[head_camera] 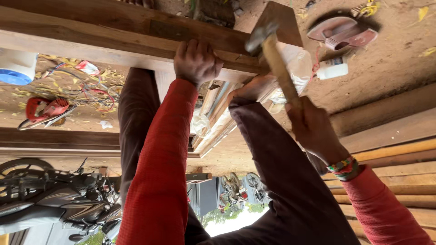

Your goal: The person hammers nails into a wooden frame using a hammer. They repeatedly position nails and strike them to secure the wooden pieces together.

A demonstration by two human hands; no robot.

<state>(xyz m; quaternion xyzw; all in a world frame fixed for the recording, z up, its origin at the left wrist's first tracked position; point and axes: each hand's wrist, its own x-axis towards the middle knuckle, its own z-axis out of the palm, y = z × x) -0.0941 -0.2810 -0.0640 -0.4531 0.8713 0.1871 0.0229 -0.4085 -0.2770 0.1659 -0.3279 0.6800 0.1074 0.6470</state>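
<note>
Head view, seen upside-down as the person bends low: left hand [196, 61], red knit sleeve, fingers curled and pressed down over the edge of the long brown wooden plank [113, 34] w/ pale planed underside, gripping it; right hand [313, 129], beaded wristband, fist wrapped tight round the wooden-handled hammer w/ grey steel head [272, 54]; hammer head sits at the plank's right end, just beside the small square wooden block [284, 22]; the person's dark maroon trouser legs fill the middle.

Risks, as I judge: hammer head is near the left knuckles, so a glancing blow could slide onto them; the one-hand hold may let the plank shift under a hit; bent posture makes aim poor, swing blurred.

Around: red power saw [45, 111] w/ tangled cables on dirt far left; white plastic bottle [334, 68] and pinkish sandal [340, 31] right; stacked timber boards [395, 149] right; parked motorbike [54, 199] lower left.
</note>
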